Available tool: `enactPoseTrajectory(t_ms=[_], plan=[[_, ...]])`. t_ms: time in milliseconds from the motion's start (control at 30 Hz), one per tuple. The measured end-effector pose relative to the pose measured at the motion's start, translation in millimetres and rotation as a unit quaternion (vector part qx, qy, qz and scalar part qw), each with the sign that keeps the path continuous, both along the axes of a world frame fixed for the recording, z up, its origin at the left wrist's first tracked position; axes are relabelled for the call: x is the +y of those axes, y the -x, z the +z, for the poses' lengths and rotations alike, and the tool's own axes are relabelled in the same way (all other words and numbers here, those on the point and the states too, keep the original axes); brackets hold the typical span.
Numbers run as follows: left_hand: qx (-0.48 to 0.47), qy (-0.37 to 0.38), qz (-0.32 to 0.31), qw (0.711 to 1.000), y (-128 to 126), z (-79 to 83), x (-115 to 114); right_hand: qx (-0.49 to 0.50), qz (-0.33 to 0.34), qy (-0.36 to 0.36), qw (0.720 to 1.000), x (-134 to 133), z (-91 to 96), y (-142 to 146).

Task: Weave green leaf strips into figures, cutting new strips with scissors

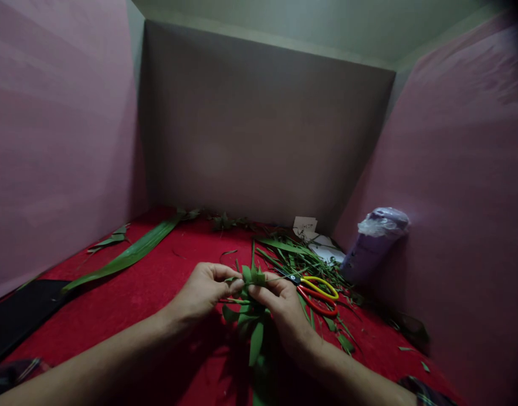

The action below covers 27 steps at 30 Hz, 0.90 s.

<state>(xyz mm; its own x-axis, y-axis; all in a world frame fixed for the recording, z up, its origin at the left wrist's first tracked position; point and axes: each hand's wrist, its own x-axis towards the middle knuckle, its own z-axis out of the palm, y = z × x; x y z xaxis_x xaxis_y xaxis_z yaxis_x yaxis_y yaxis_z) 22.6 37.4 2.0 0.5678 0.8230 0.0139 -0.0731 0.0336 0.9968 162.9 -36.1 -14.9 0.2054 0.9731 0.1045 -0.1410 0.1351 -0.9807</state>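
Observation:
Both hands meet low in the middle over a red cloth (157, 282). My left hand (203, 293) and my right hand (280, 307) pinch a small bundle of folded green leaf strips (250, 304) between their fingertips. Loose leaf ends hang down from the bundle toward me. Just right of my right hand lie scissors (318, 293) with red and yellow handles, untouched, on a pile of leaf cuttings (293, 254).
A long green leaf (132, 254) lies at the back left. A purple bottle (371, 245) topped with plastic leans at the right wall beside white paper scraps (310, 228). A black flat object (17, 316) sits at the left edge. Cardboard walls enclose three sides.

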Motion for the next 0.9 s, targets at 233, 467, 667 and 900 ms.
enactPoseTrajectory(t_ms=[233, 467, 667, 900], plan=[[0.063, -0.052, 0.009, 0.997, 3.7, 3.6, 3.2, -0.007, -0.029, -0.033, 0.999, 4.9, -1.1, -3.3], [0.077, -0.054, 0.034, 0.995, 2.4, 6.9, 1.3, -0.010, -0.022, -0.046, 0.999, 4.7, -1.3, -3.8], [0.043, -0.027, 0.013, 0.999, 3.1, 2.7, -0.1, 0.027, -0.019, 0.003, 0.999, 3.4, -1.5, -1.6], [0.060, -0.043, 0.015, 0.997, 3.8, 2.1, 5.1, 0.065, -0.034, 0.016, 0.997, 7.1, -4.6, -5.1]])
